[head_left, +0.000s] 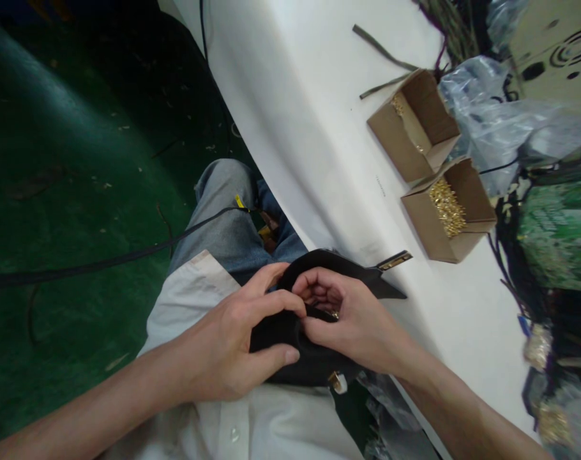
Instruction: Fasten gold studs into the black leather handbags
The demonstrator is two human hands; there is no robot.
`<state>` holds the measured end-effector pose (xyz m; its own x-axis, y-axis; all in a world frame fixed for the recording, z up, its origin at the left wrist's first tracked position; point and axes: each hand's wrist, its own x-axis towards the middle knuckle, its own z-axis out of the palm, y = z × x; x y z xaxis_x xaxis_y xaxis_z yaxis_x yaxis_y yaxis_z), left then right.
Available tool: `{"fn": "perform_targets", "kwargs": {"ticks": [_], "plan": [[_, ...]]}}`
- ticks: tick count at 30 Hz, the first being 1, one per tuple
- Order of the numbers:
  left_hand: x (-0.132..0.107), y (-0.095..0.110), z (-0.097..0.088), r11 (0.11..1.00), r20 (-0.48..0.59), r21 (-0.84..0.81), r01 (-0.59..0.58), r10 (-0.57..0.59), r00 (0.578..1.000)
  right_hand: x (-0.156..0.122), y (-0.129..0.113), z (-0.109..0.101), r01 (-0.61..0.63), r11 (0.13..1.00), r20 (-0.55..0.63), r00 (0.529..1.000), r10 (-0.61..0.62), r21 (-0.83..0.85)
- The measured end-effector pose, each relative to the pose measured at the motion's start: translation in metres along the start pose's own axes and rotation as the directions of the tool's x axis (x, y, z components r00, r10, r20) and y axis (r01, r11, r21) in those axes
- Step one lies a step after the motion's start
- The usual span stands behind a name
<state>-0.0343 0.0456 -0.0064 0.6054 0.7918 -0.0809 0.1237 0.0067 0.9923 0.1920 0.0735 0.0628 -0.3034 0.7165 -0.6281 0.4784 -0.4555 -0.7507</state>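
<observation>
A black, bag-like piece of smooth material (314, 365) lies across my lap against the table edge. My left hand (228, 342) grips it from the left, thumb on the near side and fingers on its folded rim. Opposite it, my right hand (357, 319) is closed at the opening, thumb and curled fingers around the rim. Something small and gold shows by its fingers, too hidden to name. A gold metal clasp (337, 382) hangs at the lower edge of the black piece. At its far tip, a gold-edged metal bar (394, 260) sticks out over the table.
On the white table (314, 121), one cardboard box (396, 144) holds a few gold bits and another box (427, 223) holds many small gold pins. Clear plastic bags (486, 108) and cords lie behind them. A black strap (103, 263) stretches leftward above the green floor.
</observation>
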Motion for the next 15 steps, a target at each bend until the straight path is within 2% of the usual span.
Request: {"fn": "perform_targets", "kwargs": {"ticks": [4, 7, 9, 12, 15], "plan": [[0.003, -0.013, 0.008, 0.99, -0.056, 0.07, -0.12, 0.124, 0.991, 0.002, 0.007, 0.004, 0.03, 0.999, -0.019, 0.999, -0.03, 0.022], [0.004, -0.027, 0.008, 0.977, -0.039, 0.081, -0.197, 0.201, 0.979, 0.005, 0.011, 0.007, 0.071, 0.997, -0.062, 0.996, -0.069, 0.037], [0.003, -0.031, 0.003, 0.977, -0.015, 0.066, -0.205, 0.206, 0.978, 0.006, 0.013, 0.009, 0.09, 0.995, -0.081, 0.993, -0.087, 0.033], [0.003, -0.027, -0.007, 0.994, 0.045, -0.044, -0.101, 0.103, 0.994, 0.007, 0.013, 0.013, 0.112, 0.994, -0.102, 0.989, -0.109, 0.017], [0.01, -0.012, -0.013, 0.974, 0.069, -0.211, 0.079, -0.066, 0.995, 0.008, 0.011, 0.018, 0.146, 0.989, -0.116, 0.982, -0.147, -0.02]]}}
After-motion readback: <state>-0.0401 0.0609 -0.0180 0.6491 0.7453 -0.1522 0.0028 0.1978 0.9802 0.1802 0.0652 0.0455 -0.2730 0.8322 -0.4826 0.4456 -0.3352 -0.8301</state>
